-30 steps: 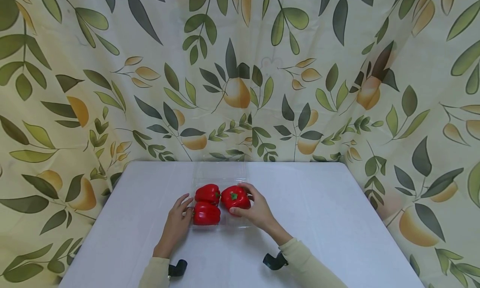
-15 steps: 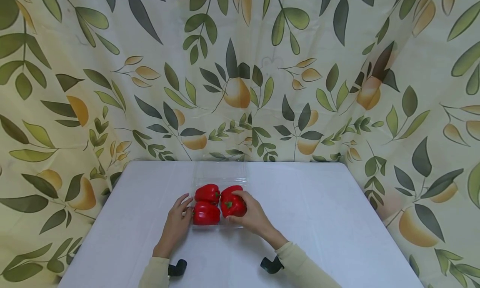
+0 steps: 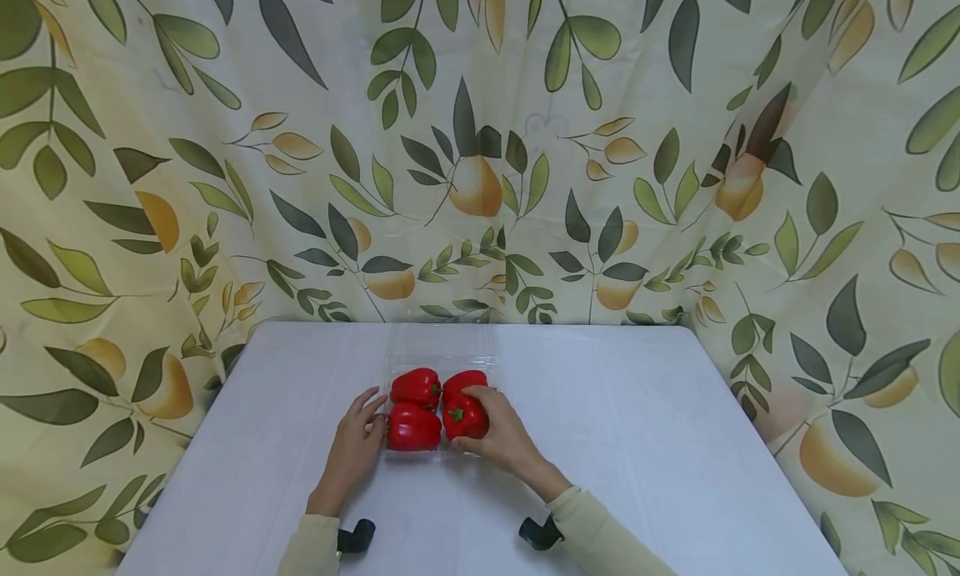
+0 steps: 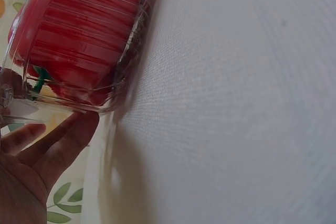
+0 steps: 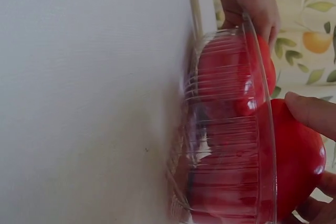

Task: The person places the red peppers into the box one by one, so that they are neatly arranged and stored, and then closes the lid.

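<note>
In the head view my right hand [image 3: 510,434] grips a red bell pepper [image 3: 467,418] with a green stem, at the near right of a clear plastic clamshell container [image 5: 273,150]. The right wrist view has this pepper standing partly above the rim, thumb on one side and fingers on the other. Two more red peppers lie at the left of the container, a near one [image 3: 414,428] and a far one [image 3: 416,388]. Behind the held pepper is another pepper [image 3: 465,382], partly covered by my fingers. My left hand [image 3: 356,447] touches the container's left side with extended fingertips.
The container's clear lid [image 3: 439,340] lies folded back toward the far edge of the white table [image 3: 637,426]. A leaf-and-fruit patterned curtain [image 3: 480,259] hangs behind. Black wrist mounts [image 3: 357,536] show beside both sleeves.
My right hand has brought its pepper left and toward me, down into the near right of the container, uncovering the pepper behind it. My left hand has stayed in place.
</note>
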`<action>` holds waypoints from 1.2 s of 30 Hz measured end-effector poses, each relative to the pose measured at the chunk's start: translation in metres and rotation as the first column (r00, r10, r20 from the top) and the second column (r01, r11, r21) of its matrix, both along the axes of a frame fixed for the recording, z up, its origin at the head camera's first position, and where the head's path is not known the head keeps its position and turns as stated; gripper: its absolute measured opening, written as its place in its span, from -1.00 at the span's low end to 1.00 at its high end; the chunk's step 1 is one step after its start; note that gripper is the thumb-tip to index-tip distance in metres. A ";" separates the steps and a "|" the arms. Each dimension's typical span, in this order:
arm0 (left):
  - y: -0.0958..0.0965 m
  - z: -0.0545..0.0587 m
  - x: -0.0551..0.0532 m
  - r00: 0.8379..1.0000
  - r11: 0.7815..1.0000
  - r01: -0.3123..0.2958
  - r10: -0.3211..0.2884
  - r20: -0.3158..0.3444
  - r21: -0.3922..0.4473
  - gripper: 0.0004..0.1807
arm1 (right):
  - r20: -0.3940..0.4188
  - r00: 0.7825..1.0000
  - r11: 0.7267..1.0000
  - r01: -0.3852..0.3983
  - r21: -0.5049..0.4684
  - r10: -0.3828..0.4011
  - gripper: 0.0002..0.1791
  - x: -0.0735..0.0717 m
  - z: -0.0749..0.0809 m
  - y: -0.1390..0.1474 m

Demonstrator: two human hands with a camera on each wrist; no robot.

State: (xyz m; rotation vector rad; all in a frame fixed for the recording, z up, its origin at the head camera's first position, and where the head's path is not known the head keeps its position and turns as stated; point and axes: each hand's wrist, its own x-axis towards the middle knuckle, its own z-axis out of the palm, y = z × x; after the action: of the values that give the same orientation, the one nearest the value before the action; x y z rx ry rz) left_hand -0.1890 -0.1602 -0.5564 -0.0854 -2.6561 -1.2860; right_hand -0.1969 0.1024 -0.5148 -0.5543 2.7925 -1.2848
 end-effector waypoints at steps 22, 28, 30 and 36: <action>0.000 -0.004 -0.001 1.000 1.000 0.003 -0.003 -0.005 0.018 -0.57 | -0.158 0.986 0.991 -0.039 0.127 0.059 -0.40 0.006 -0.011 0.001; 0.000 -0.003 0.000 1.000 1.000 0.007 -0.007 -0.019 0.020 -0.57 | -0.123 0.992 0.995 -0.011 0.100 0.023 -0.39 0.007 -0.012 0.003; 0.000 -0.003 0.000 1.000 1.000 0.006 -0.006 -0.024 0.024 -0.58 | -0.111 0.994 0.996 -0.006 0.093 0.017 -0.37 0.006 -0.011 0.003; 0.000 -0.003 0.000 0.999 1.000 0.009 -0.008 -0.050 0.017 -0.58 | -0.085 0.996 0.998 -0.018 0.061 0.023 -0.38 0.005 -0.009 0.006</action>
State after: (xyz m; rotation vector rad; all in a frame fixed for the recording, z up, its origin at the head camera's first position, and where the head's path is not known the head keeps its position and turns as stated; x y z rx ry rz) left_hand -0.1892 -0.1602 -0.5593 -0.1255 -2.6051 -1.2916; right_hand -0.1915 0.1088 -0.5238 -0.6486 2.8747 -1.1973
